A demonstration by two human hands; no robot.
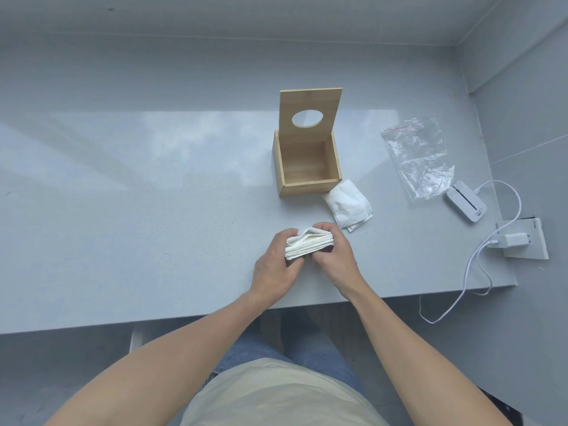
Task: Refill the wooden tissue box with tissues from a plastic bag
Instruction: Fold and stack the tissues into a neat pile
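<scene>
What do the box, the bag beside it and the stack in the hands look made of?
Box: light wood, maybe bamboo, smooth matte; visible grain.
Bag: thin clear plastic, glossy; crinkled, see-through.
Stack: soft white tissue paper, matte; layered edges, held by left hand and right hand.

A pale wooden tissue box (307, 167) stands at twelve o'clock on a light grey speckled table (123, 210). White tissues (307, 242) lie below it; a clear plastic bag (418, 158) with a red strip sits at two o'clock.

We note pale matt wood on the tissue box (307, 167), crinkled glossy plastic bag (418, 158), soft paper tissue stack (307, 244), glossy speckled countertop (138, 195).
</scene>
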